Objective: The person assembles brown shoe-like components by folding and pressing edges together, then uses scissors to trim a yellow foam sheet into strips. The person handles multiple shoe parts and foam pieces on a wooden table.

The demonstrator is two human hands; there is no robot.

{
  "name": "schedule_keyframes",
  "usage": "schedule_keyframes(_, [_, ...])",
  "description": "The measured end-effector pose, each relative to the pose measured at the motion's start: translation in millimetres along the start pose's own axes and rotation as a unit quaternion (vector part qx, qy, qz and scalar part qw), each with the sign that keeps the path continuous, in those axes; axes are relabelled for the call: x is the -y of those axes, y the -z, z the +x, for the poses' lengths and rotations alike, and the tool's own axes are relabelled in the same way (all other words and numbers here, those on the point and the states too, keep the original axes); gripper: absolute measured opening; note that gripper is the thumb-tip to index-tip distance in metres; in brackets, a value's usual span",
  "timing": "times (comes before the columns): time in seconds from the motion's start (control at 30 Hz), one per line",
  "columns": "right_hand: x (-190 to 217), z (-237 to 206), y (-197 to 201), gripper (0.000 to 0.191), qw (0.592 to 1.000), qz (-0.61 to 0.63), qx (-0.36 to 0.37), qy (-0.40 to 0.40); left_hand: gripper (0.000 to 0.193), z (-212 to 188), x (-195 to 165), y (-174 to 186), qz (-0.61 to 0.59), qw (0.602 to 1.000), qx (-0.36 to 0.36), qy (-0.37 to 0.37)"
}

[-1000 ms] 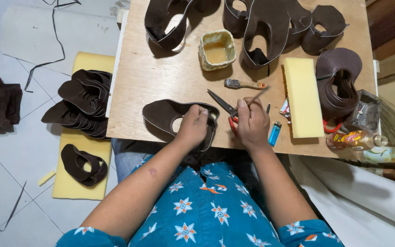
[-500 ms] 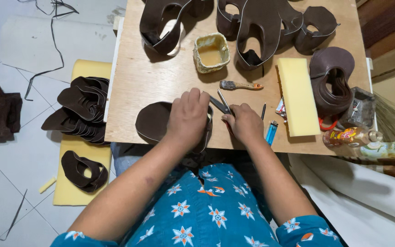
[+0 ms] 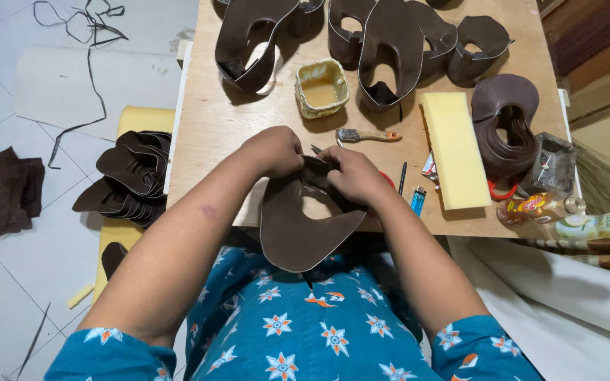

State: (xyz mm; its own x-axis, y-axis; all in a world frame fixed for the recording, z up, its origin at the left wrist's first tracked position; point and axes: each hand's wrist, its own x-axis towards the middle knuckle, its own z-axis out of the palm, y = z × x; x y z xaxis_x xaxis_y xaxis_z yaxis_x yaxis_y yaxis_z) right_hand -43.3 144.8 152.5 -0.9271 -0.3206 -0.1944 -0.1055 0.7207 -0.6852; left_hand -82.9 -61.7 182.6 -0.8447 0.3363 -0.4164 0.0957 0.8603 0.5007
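Note:
Both of my hands grip one brown leather shoe upper (image 3: 298, 229) at the near edge of a wooden board (image 3: 206, 127). My left hand (image 3: 274, 150) pinches its top left part. My right hand (image 3: 353, 176) holds the top right part, and the red handles of scissors (image 3: 387, 179) show just beyond its knuckles. The broad toe end of the upper hangs over the board's edge above my lap. I cannot tell whether my right hand also holds the scissors.
Several folded brown uppers (image 3: 390, 42) stand at the board's far side. A glue pot (image 3: 321, 88), a brush (image 3: 368, 135), a yellow foam block (image 3: 455, 148), a blue lighter (image 3: 417, 201) and bottles (image 3: 566, 215) lie around. A stack of uppers (image 3: 132, 176) rests on yellow foam at left.
The upper lay flat on the board while my right hand worked scissors at it. Now both hands have lifted and turned it, so its toe end hangs toward me.

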Motion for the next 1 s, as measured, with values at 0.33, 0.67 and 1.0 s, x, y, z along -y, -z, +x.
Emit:
schedule_keyframes(0.33, [22.5, -12.1, 3.0, 0.030, 0.984, 0.078, 0.143, -0.066, 0.022, -7.3, 30.0, -1.3, -0.072, 0.994, 0.082, -0.027])
schedule_keyframes(0.67, [20.1, -21.2, -8.0, 0.030, 0.992, 0.030, 0.120, -0.017, 0.019, -21.0, 28.2, -2.3, -0.079, 0.994, 0.068, -0.021])
schedule_keyframes(1.0, [9.5, -26.5, -17.8, 0.026, 0.995, 0.018, 0.095, 0.033, 0.018, -33.7, 20.8, 3.5, -0.094, 0.992, 0.073, -0.040])
